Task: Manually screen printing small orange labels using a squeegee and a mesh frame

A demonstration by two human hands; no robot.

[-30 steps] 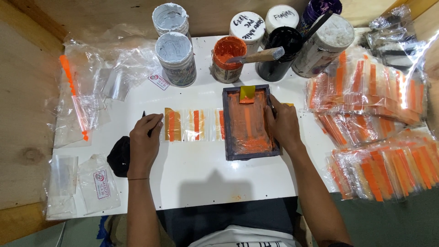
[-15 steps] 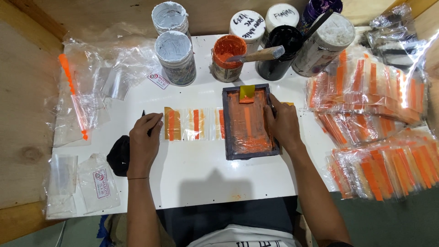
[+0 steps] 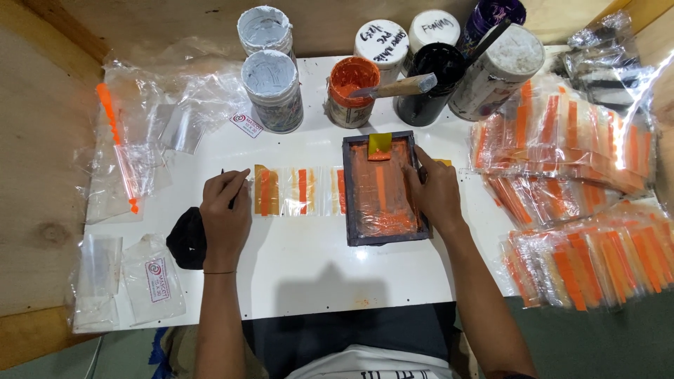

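A dark-framed printing screen (image 3: 359,238) smeared with orange ink lies flat on the white table (image 3: 309,274). My right hand (image 3: 432,191) grips its right edge. A yellow squeegee (image 3: 380,145) rests at the screen's top. Left of the frame, a strip of clear plastic bags (image 3: 298,191) with orange stripes sticks out from under it. My left hand (image 3: 225,214) presses on the strip's left end and holds a thin dark stick.
Paint cans stand along the back: two grey-lidded (image 3: 272,88), one open orange (image 3: 352,90) with a spatula (image 3: 393,86), one black (image 3: 428,81). Piles of printed orange-striped bags (image 3: 583,203) fill the right. Blank bags (image 3: 126,274) and a black cloth (image 3: 186,238) lie left.
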